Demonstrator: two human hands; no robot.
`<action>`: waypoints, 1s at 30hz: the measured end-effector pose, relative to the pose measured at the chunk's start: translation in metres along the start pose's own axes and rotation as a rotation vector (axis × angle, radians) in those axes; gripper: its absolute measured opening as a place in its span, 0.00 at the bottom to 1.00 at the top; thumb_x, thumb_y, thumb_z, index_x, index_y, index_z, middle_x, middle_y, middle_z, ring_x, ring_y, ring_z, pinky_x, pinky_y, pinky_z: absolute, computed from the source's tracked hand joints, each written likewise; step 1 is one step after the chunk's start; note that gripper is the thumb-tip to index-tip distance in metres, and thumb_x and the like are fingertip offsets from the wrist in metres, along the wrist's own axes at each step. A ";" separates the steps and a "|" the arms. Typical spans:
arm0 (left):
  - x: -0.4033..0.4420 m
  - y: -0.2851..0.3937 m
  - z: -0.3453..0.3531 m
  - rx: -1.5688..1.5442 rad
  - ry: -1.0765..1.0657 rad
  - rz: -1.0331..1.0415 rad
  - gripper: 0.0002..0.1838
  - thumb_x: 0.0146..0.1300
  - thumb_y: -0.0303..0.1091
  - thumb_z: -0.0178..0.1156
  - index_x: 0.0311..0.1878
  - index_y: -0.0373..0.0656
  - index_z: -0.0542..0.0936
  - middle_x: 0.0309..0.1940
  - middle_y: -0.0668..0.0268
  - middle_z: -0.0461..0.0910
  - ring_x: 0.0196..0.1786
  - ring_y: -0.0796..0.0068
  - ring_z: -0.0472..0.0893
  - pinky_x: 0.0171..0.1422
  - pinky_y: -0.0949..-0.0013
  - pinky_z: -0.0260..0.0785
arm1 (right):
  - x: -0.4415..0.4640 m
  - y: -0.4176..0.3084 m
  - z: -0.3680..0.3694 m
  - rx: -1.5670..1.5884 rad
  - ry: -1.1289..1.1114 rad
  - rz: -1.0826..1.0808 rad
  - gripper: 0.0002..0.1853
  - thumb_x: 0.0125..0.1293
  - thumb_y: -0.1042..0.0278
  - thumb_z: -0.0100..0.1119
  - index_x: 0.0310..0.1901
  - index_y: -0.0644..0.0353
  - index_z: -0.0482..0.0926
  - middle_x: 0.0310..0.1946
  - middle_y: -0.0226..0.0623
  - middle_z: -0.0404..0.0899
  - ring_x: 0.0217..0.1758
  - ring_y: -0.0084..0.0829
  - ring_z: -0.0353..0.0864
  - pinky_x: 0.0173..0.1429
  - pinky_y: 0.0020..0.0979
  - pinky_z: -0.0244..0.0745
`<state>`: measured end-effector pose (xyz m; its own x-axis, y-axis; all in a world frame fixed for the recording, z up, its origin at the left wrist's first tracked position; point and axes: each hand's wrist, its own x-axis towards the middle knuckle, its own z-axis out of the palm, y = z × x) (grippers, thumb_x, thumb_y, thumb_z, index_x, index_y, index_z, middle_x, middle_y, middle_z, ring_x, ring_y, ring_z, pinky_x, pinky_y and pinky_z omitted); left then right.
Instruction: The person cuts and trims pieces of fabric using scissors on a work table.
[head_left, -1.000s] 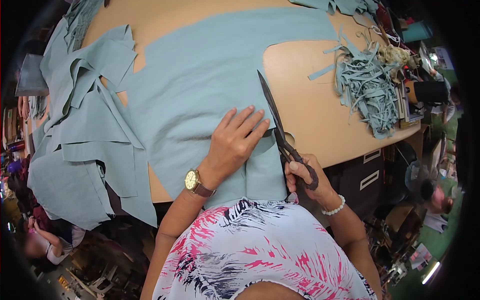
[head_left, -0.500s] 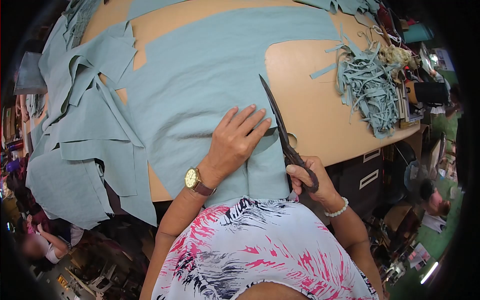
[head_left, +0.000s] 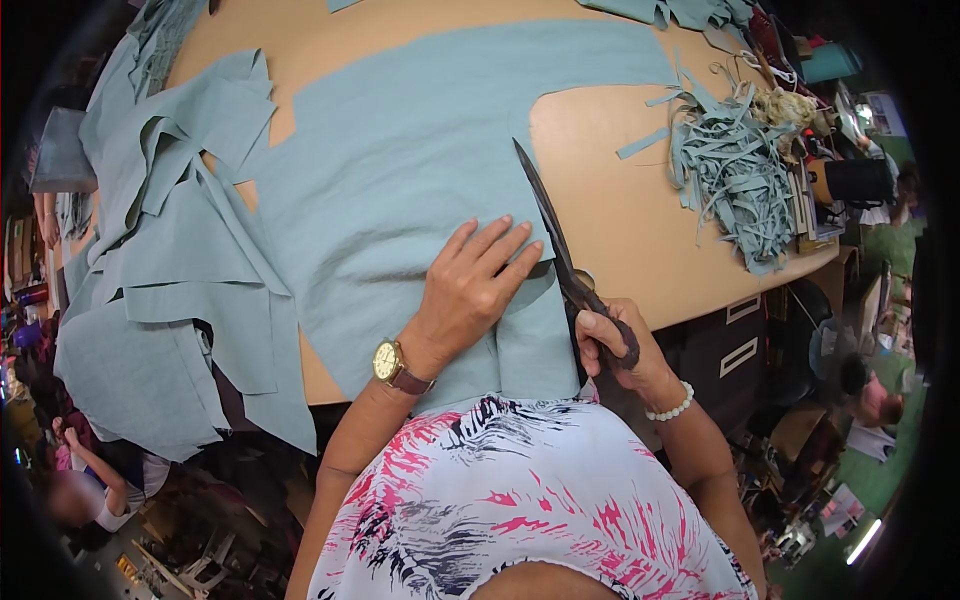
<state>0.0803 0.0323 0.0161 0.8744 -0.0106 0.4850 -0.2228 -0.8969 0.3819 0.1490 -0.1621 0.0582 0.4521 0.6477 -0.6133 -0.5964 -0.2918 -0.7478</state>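
A large piece of grey-blue fabric [head_left: 400,150] is spread over the table, with its near part hanging over the front edge against my body. My left hand [head_left: 475,280] lies flat on it, fingers stretched out, close to the fabric's right edge. My right hand [head_left: 625,350] grips the handles of long dark scissors [head_left: 555,230]. The blades point away from me along the fabric's right edge, and the upper blade lies over the cloth. Whether the lower blade is under the cloth is hard to see.
Cut fabric pieces [head_left: 190,290] are heaped on the left and hang over the table edge. A pile of thin fabric strips [head_left: 735,180] lies on the right of the tan table [head_left: 620,210]. Drawers [head_left: 735,340] sit below. Another person [head_left: 100,480] is at lower left.
The scissors have tilted slightly, their tips a little farther away and left. My left hand stays on the fabric almost unmoved. A small fabric piece at the far edge has shifted mostly out of view.
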 end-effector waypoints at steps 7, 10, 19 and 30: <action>-0.003 0.002 0.000 -0.013 0.008 -0.005 0.16 0.49 0.26 0.60 0.44 0.45 0.79 0.48 0.63 0.77 0.51 0.65 0.77 0.53 0.58 0.68 | 0.004 0.000 0.000 0.021 0.021 0.005 0.18 0.59 0.57 0.61 0.20 0.60 0.70 0.13 0.27 0.67 0.11 0.16 0.66 0.15 0.18 0.61; -0.003 0.003 0.000 -0.019 0.006 -0.009 0.16 0.49 0.26 0.60 0.44 0.45 0.79 0.48 0.63 0.77 0.51 0.65 0.77 0.53 0.58 0.68 | 0.004 0.001 -0.001 0.007 0.032 0.019 0.18 0.59 0.58 0.61 0.20 0.60 0.70 0.12 0.26 0.67 0.11 0.16 0.66 0.15 0.18 0.60; -0.003 0.003 -0.001 -0.024 0.003 -0.006 0.16 0.49 0.26 0.60 0.44 0.45 0.79 0.48 0.64 0.77 0.51 0.65 0.76 0.53 0.58 0.68 | 0.003 0.001 -0.001 -0.004 0.033 0.043 0.17 0.59 0.60 0.61 0.19 0.59 0.69 0.11 0.24 0.65 0.10 0.15 0.64 0.15 0.17 0.59; 0.000 0.003 0.000 -0.023 0.030 0.001 0.16 0.47 0.26 0.61 0.43 0.44 0.80 0.45 0.63 0.78 0.49 0.64 0.78 0.50 0.60 0.70 | 0.003 0.000 -0.001 -0.020 0.010 0.009 0.17 0.59 0.60 0.61 0.19 0.59 0.69 0.11 0.25 0.66 0.10 0.14 0.65 0.15 0.17 0.59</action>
<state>0.0798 0.0293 0.0175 0.8611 0.0017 0.5084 -0.2341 -0.8863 0.3995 0.1509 -0.1610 0.0563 0.4537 0.6379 -0.6223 -0.5869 -0.3116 -0.7473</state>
